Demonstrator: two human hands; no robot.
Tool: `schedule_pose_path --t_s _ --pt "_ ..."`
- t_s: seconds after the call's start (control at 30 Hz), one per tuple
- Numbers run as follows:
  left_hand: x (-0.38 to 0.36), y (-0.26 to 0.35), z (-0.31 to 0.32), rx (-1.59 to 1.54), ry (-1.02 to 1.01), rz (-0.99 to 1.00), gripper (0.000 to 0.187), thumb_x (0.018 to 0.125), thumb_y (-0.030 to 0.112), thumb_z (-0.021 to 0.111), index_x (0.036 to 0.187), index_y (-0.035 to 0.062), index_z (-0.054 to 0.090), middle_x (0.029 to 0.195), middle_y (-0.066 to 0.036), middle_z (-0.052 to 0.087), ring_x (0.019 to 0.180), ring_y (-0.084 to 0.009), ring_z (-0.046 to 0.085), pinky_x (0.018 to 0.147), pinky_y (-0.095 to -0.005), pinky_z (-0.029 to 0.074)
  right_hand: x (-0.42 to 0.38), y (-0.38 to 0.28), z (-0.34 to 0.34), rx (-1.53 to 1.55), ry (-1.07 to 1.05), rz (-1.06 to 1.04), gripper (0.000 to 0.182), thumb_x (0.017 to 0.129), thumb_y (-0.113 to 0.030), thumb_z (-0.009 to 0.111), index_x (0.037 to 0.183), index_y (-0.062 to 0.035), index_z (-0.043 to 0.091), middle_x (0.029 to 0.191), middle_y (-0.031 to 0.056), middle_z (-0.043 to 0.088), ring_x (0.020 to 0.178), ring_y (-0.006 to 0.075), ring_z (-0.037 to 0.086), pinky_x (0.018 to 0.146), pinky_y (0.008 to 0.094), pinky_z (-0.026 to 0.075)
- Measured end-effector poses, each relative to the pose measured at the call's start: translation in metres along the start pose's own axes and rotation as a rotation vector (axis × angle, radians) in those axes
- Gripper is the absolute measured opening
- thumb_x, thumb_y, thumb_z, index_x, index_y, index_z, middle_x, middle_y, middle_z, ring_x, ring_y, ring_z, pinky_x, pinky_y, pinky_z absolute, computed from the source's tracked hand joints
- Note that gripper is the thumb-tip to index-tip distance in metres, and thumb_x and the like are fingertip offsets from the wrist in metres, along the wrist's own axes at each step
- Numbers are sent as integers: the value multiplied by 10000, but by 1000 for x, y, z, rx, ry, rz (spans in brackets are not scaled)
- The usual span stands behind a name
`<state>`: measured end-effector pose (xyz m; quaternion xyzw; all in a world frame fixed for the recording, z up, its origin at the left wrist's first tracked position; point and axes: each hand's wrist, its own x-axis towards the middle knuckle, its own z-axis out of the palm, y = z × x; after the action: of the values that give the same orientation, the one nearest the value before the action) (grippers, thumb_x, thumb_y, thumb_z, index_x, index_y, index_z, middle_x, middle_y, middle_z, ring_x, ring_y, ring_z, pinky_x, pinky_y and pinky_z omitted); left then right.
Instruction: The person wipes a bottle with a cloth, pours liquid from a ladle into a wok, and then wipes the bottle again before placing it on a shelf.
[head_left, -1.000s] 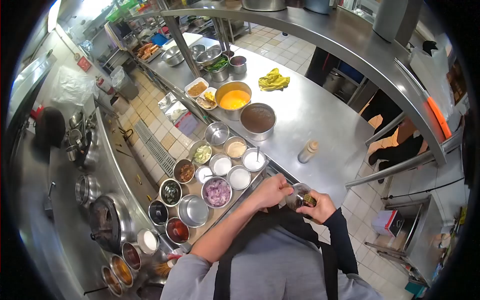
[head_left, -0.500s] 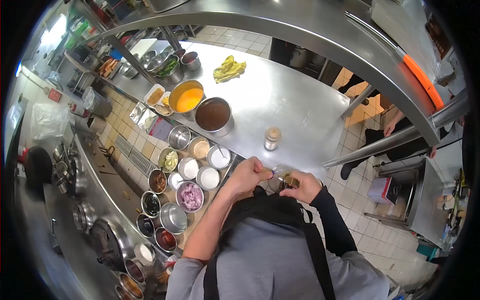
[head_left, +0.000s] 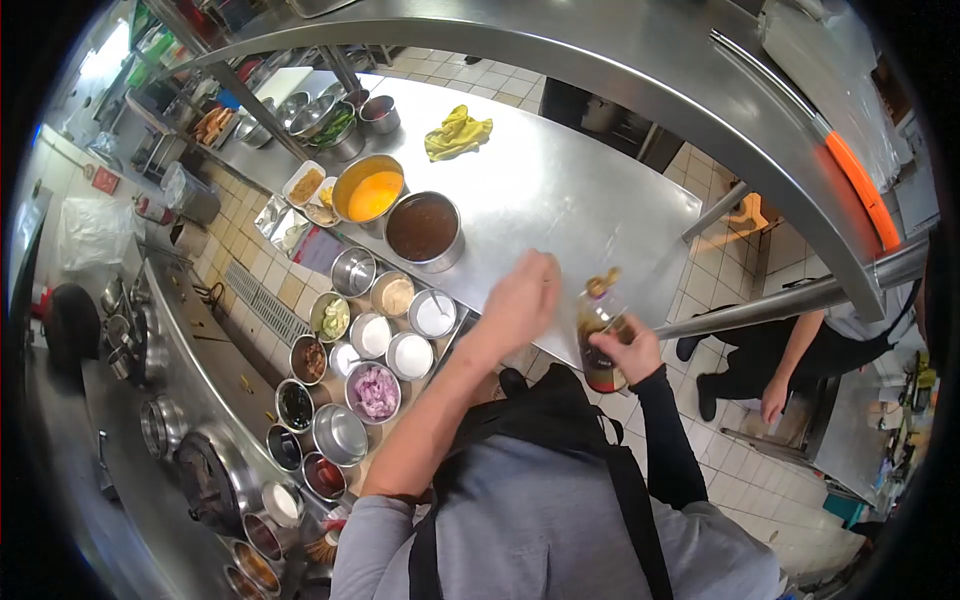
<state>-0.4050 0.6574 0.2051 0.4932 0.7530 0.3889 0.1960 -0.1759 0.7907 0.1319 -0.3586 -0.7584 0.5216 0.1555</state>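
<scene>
My right hand [head_left: 632,350] is wrapped round a clear bottle [head_left: 592,325] with dark contents and a gold-coloured top, held at the counter's near edge. To its left, my left hand [head_left: 522,298] is over the steel counter [head_left: 600,210], fingers curled and slightly blurred; what they hold, if anything, is hidden. The small shaker jar seen earlier does not show now. Further left stand a pot of brown sauce [head_left: 424,230] and a pot of orange liquid [head_left: 371,192].
Steel bowls of ingredients, one with chopped purple onion [head_left: 374,393], stand left of my forearm. A yellow cloth [head_left: 458,134] lies towards the far side. Overhead runs a steel shelf [head_left: 560,50]. Another person's arm [head_left: 792,365] and legs show at right.
My left hand has left the bottle's top and moved up over the counter, where the shaker stood. The bottle now shows more fully, in my right hand. The other person has come further into view.
</scene>
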Motion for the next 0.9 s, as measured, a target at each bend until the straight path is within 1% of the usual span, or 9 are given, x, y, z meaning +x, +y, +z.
schedule_pose_path --t_s 0.1,0.17,0.33,0.43,0.53,0.63,0.7,0.77,0.9 --pt "9 -24 5 228 89 56 449 928 111 702 1350 32 572 1228 -199 578 1044 -419 658 881 -506 567 12 20 -3 271 154 25 261 892 -155 864 901 -35 631 737 -29 647 686 39 559 633 241 472" --pt "17 -32 12 362 -24 75 433 942 117 677 1350 22 571 1231 -204 573 1060 -413 653 883 -503 570 19 28 -2 365 210 -15 219 919 -119 833 901 -45 627 744 -43 649 693 30 563 629 225 462" --pt "33 -41 21 532 -197 129 377 946 98 619 1307 -4 582 1212 -207 586 1106 -400 646 888 -501 577 17 39 10 345 261 -74 161 985 -106 747 1070 -5 656 956 33 690 941 110 639 886 287 509" --pt "41 -39 18 551 -229 170 339 929 74 604 1254 -24 597 1184 -206 608 1086 -396 651 901 -485 576 12 44 7 177 326 -106 284 973 -169 762 1130 39 648 1043 111 711 973 172 687 873 315 538" --pt "50 -46 15 610 -284 245 321 895 67 617 1196 -46 617 1146 -205 636 1064 -383 654 897 -461 577 -9 57 5 -399 315 130 463 936 -252 796 1216 75 627 1209 206 686 1054 261 711 874 361 570" --pt "50 -61 22 701 -318 382 314 859 81 643 1146 -44 643 1120 -198 660 1047 -366 654 874 -441 580 -15 55 19 -101 -324 353 685 874 -293 845 1381 72 563 1382 267 608 1172 354 686 908 413 586" --pt "49 -65 21 724 -311 464 301 855 100 645 1118 -45 654 1108 -188 670 1040 -355 656 870 -433 576 -2 49 61 25 -139 -19 851 865 -274 851 1541 31 433 1448 282 572 1252 389 646 973 427 574" --pt "49 -57 12 698 -378 521 313 851 100 636 1126 -49 640 1115 -185 659 1049 -350 656 870 -418 579 41 35 87 -288 57 -431 1014 812 -228 907 1602 42 333 1473 296 528 1333 346 593 1011 411 556" --pt "46 -58 6 718 -420 586 339 859 107 625 1158 -53 632 1112 -169 656 1071 -334 653 853 -408 586 94 34 129 -96 59 -314 858 783 -278 910 1481 -34 475 1303 242 665 1184 381 676 966 444 556"
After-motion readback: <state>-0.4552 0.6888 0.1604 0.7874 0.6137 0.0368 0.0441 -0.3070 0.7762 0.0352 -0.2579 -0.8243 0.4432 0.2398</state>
